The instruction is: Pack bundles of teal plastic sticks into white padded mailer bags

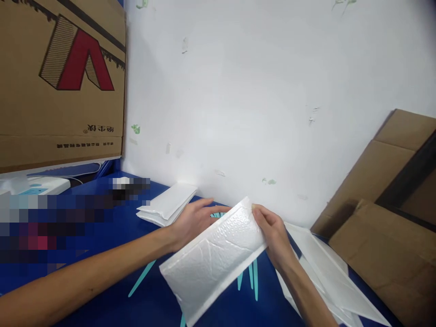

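Note:
A white padded bubble mailer (218,254) is held tilted above the blue table, its bumpy shiny side facing me. My right hand (272,229) pinches it at the upper right corner between thumb and fingers. Behind its upper left edge is my left hand (194,222), with fingers stretched out and partly hidden by the mailer; whether they touch it I cannot tell. Just beyond my left hand lies a small stack of white mailers (166,204). To the right, under my right forearm, more flat white mailers (323,268) lie spread and overlapping.
The blue table (109,295) bears turquoise streaks (141,278) and meets a scuffed white wall (231,100). A big printed cardboard box (61,109) stands at upper left, above a white device (51,185). Cardboard pieces (384,254) lean at the right. Part of the left side is pixelated.

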A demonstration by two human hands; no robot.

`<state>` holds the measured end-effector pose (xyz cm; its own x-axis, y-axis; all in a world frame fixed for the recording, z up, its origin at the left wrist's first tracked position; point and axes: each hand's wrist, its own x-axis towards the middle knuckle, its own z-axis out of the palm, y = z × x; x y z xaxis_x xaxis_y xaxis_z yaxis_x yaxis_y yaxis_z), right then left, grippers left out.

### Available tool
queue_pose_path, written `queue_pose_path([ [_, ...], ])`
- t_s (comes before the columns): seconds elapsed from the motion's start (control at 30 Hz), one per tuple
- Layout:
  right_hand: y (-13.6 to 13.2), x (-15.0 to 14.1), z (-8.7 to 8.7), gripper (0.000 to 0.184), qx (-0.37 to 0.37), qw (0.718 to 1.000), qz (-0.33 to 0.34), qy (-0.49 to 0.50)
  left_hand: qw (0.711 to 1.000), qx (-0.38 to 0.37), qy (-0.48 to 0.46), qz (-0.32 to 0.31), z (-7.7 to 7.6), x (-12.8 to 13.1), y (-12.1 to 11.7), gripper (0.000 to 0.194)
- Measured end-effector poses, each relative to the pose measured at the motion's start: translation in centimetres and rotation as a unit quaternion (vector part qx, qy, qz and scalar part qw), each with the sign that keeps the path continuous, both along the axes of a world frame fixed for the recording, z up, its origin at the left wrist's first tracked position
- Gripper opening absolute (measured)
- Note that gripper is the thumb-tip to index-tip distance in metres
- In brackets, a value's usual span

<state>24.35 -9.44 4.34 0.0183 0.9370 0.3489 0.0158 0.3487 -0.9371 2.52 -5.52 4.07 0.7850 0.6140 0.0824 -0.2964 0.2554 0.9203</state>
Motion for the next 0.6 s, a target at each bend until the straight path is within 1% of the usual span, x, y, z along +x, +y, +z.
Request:
queue_pose_path([
  [0.07,0.0,-0.3,-0.1,0.039,-0.016,1.000,-0.003,0.003,0.999,-0.037,-0.008,-0.025,0.9,0.0,-0.3,0.061],
  [0.1,0.0,-0.5,-0.2,0.042,-0.024,1.000,-0.005,0.007,0.999,-0.025,-0.007,-0.025,1.1,0.0,-0.5,0.059],
  [0.17,0.0,-0.9,-0.4,0.050,-0.038,0.999,-0.005,0.012,1.000,0.020,0.008,-0.020,1.3,-0.1,-0.8,0.047],
  [0.23,0.0,-1.3,-0.6,0.054,-0.048,0.999,0.000,0.010,0.998,0.057,0.028,-0.005,1.1,-0.1,-1.0,0.042],
  [0.3,-0.1,-1.5,-0.7,0.052,-0.051,0.999,-0.001,0.005,0.997,0.066,0.043,0.012,0.6,0.1,-1.1,0.044],
  [0.37,-0.2,-1.7,-0.7,0.048,-0.059,0.998,-0.007,0.015,0.997,0.053,0.049,0.026,0.0,0.3,-0.9,0.045],
  [0.47,-0.3,-1.6,-0.6,0.044,-0.052,0.994,-0.004,0.092,0.998,0.026,0.038,0.045,0.0,0.5,-0.5,0.046],
  [0.53,-0.2,-1.3,-0.5,0.040,-0.030,0.988,0.002,0.153,0.998,0.011,0.020,0.061,0.8,0.1,0.1,0.047],
  [0.6,0.1,-0.7,-0.6,0.036,-0.013,0.983,-0.006,0.181,0.997,-0.012,0.013,0.078,2.2,-1.1,1.0,0.046],
])
